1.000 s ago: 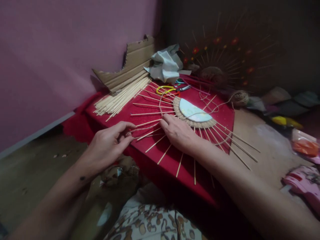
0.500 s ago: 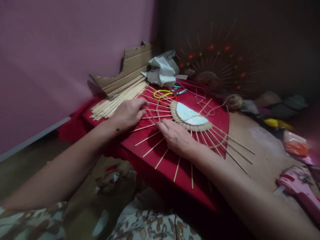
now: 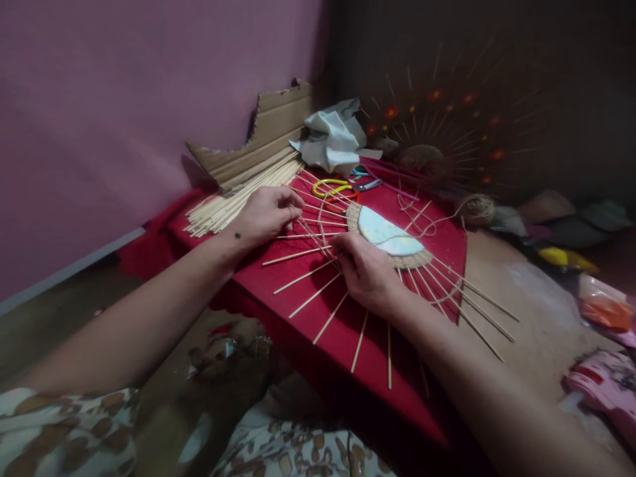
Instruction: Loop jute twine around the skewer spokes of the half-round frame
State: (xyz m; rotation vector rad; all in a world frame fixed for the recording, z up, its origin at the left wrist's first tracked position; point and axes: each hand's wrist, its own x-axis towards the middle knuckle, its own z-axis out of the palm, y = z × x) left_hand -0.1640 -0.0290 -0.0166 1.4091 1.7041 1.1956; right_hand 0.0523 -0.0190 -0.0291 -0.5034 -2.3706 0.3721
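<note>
A half-round woven piece (image 3: 352, 217) with a pale blue fabric centre (image 3: 385, 233) lies on the red-covered table, thin wooden sticks (image 3: 318, 273) fanning out from its edge. Between thumb and fingers, my left hand (image 3: 268, 215) pinches thin twine (image 3: 312, 233) at the left side of the fan. My right hand (image 3: 370, 273) rests over the sticks just below the woven band, its bent fingertips closed on the twine where it crosses them. Its palm hides part of the band and several stick bases. A loop of twine arcs across the sticks on both sides.
Loose sticks (image 3: 238, 195) lie beside torn cardboard (image 3: 271, 126) at the back left. Yellow-handled scissors (image 3: 332, 188), crumpled pale cloth (image 3: 332, 139) and a twine ball (image 3: 477, 209) sit behind the fan. A pink glue gun (image 3: 603, 384) lies at right. A flower-decorated fan (image 3: 432, 132) stands behind.
The whole view has shifted slightly. My right hand has drawn a little right, towards the woven band, with its fingers more bent. My left hand keeps its pinch on the twine.
</note>
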